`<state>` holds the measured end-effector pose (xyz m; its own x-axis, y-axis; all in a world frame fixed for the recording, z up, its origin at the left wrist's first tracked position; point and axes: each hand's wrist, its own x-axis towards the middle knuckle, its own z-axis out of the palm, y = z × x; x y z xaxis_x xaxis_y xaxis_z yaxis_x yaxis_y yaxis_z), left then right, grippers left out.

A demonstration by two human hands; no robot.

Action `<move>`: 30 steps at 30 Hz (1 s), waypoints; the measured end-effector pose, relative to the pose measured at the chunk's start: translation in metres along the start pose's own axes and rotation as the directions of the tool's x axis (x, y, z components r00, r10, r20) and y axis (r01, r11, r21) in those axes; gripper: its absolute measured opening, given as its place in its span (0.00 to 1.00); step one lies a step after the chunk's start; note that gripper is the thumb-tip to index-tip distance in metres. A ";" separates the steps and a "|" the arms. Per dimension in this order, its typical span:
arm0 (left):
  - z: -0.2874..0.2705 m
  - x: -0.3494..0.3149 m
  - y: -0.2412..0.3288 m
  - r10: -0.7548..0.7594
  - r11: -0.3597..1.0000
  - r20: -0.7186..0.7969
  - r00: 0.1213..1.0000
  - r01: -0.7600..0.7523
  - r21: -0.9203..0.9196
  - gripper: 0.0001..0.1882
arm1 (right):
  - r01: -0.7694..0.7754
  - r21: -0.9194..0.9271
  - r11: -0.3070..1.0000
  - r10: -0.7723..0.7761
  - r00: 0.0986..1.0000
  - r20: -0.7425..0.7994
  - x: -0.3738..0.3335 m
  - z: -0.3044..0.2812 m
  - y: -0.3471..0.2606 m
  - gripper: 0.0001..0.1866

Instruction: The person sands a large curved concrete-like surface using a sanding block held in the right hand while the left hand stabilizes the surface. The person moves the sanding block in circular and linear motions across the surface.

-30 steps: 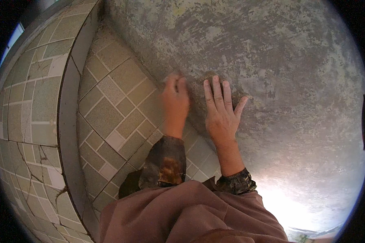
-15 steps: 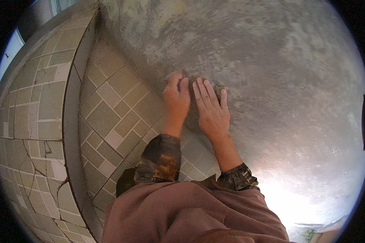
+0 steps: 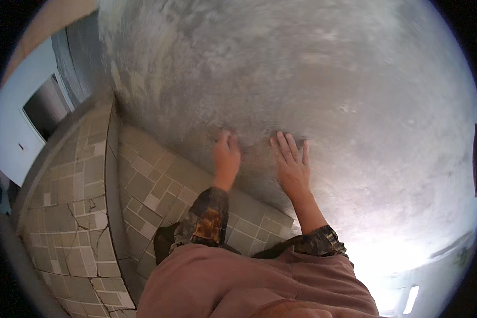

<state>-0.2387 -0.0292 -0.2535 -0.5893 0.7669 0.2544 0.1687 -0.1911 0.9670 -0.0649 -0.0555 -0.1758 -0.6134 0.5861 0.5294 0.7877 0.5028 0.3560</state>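
No lettering, label, brand, number or sign can be read anywhere in the view.

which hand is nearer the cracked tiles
Left. The left hand is to the right of the cracked tiles; the right hand is farther right.
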 end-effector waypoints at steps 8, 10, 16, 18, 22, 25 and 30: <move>0.063 -0.067 0.101 0.471 0.877 0.310 0.826 -0.478 -0.060 0.09 | -0.324 -0.019 0.946 0.316 0.935 -0.162 -0.089 -0.028 0.070 0.40; 0.081 -0.076 0.125 0.614 0.782 0.295 0.732 -0.614 -0.106 0.07 | -0.381 -0.031 0.924 0.365 0.903 -0.226 -0.106 -0.036 0.087 0.40; 0.137 -0.097 0.192 0.840 0.504 0.294 0.457 -0.857 -0.108 0.03 | -0.425 0.092 0.900 0.435 0.885 -0.166 -0.116 -0.064 0.135 0.37; 0.147 -0.098 0.205 0.870 0.435 0.297 0.393 -0.896 -0.088 0.02 | -0.429 0.123 0.895 0.444 0.827 -0.344 -0.113 -0.068 0.143 0.35; 0.153 -0.110 0.202 0.919 0.263 0.323 0.227 -0.962 -0.072 0.03 | -0.470 0.244 0.848 0.529 0.736 -0.422 -0.110 -0.063 0.150 0.34; 0.158 -0.118 0.199 0.889 0.196 0.429 0.163 -0.980 -0.034 0.03 | -0.489 0.230 0.841 0.540 0.747 -0.387 -0.115 -0.060 0.158 0.32; 0.155 -0.113 0.208 0.909 0.120 0.399 0.120 -0.992 0.027 0.03 | -0.479 0.275 0.834 0.552 0.715 -0.428 -0.129 -0.053 0.162 0.34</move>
<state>-0.0144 -0.0602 -0.0832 0.3977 0.1630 0.9029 0.6264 -0.7673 -0.1373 0.1445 -0.0830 -0.1458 0.0208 0.4245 0.9052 0.9344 0.3138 -0.1686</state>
